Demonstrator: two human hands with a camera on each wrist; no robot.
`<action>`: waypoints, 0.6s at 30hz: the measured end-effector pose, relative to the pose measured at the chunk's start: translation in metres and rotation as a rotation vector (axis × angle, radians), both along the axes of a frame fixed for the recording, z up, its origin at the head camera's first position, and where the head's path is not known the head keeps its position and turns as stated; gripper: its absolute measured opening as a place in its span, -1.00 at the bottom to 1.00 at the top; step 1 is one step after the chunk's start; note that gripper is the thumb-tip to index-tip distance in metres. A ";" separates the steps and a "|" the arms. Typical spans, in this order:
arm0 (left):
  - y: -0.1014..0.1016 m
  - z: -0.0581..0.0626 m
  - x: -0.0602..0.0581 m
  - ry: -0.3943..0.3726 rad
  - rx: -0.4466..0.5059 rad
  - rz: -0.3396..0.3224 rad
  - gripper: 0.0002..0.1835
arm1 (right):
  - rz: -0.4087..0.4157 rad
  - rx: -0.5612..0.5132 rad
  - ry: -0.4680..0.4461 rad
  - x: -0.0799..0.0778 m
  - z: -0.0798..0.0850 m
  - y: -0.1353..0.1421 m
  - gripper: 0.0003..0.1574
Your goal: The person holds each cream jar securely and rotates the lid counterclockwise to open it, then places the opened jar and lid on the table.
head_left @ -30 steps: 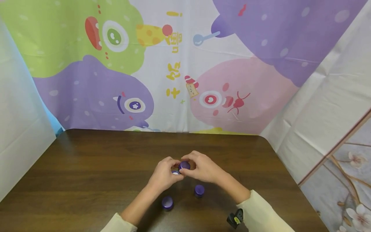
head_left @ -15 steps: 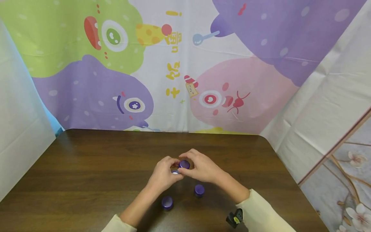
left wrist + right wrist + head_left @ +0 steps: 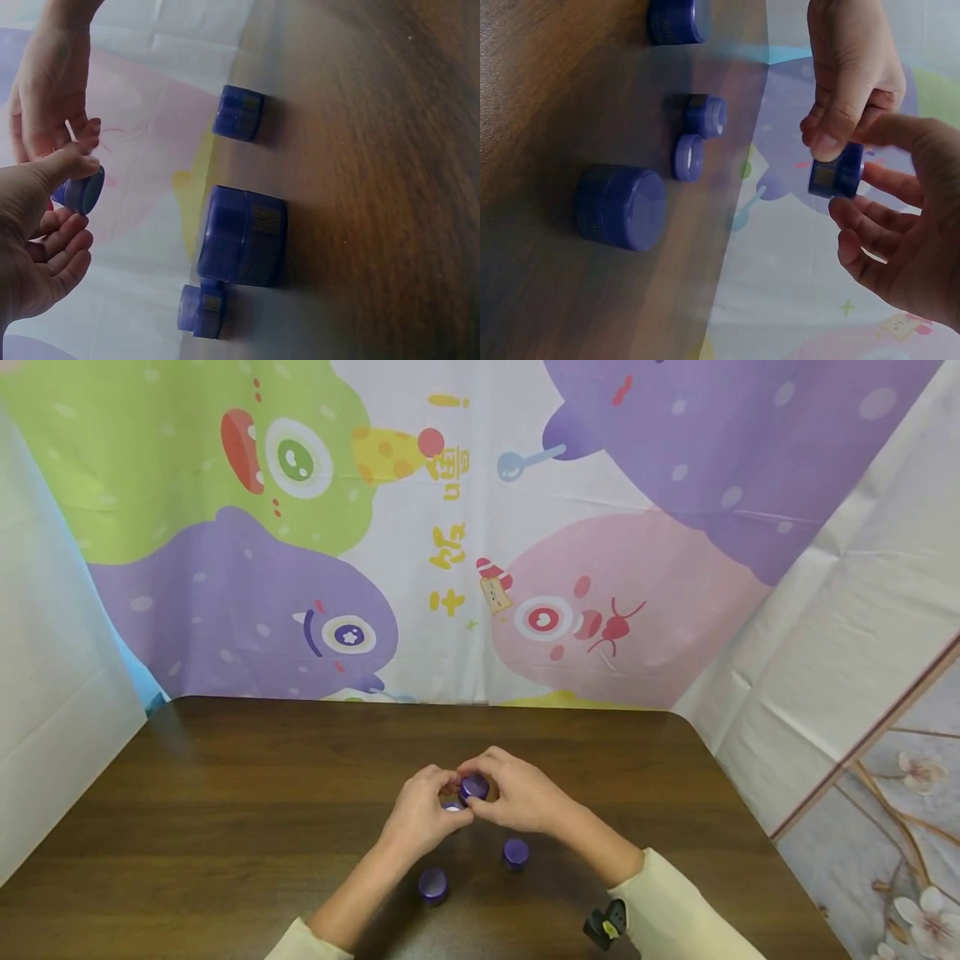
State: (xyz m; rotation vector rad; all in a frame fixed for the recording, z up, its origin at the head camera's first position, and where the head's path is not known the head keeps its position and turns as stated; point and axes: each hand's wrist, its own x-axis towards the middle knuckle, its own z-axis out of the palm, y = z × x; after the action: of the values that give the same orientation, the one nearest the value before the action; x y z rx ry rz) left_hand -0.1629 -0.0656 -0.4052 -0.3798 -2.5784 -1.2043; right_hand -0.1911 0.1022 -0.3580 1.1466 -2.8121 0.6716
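Observation:
In the head view a small purple jar is held up between both hands over the table. My left hand pinches its lower part, the thumb lying over the label side in the right wrist view. The curled fingers and thumb of my right hand hold its upper end. Just below, a small open jar with a pale inside stands on the table, mostly hidden by the left hand in the head view. Beside it sits a loose purple lid.
Nearer the body, a larger lidded purple jar and another lidded jar stand on the brown wooden table. A printed cartoon cloth hangs along the far edge. White cloth closes the right side.
My right hand and the upper end of the held jar have shifted slightly left. The left hand stays almost still, and the jars on the table have not moved.

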 end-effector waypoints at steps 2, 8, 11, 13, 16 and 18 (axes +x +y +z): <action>0.000 0.001 0.001 0.003 0.001 -0.002 -0.65 | -0.033 -0.014 0.003 0.002 0.000 -0.001 -0.44; 0.000 0.002 0.003 0.001 0.043 -0.001 -0.63 | -0.194 -0.092 0.031 0.002 -0.002 -0.002 -0.51; 0.001 0.002 0.003 0.011 0.063 -0.004 -0.66 | -0.206 -0.107 0.032 0.001 -0.001 -0.001 -0.59; 0.001 0.001 0.002 0.014 0.060 -0.003 -0.67 | -0.172 -0.088 0.039 0.001 0.000 0.000 -0.63; 0.002 0.000 0.001 0.024 0.032 0.004 -0.68 | -0.089 -0.035 0.045 0.001 0.001 0.001 -0.65; 0.002 -0.001 0.001 0.031 0.011 0.013 -0.68 | -0.039 -0.001 0.046 0.001 0.001 0.002 -0.63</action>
State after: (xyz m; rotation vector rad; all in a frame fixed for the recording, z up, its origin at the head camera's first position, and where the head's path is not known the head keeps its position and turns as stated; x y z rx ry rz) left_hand -0.1620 -0.0640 -0.4064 -0.3757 -2.5429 -1.1987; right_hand -0.1905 0.1043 -0.3566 1.0898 -2.7876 0.6349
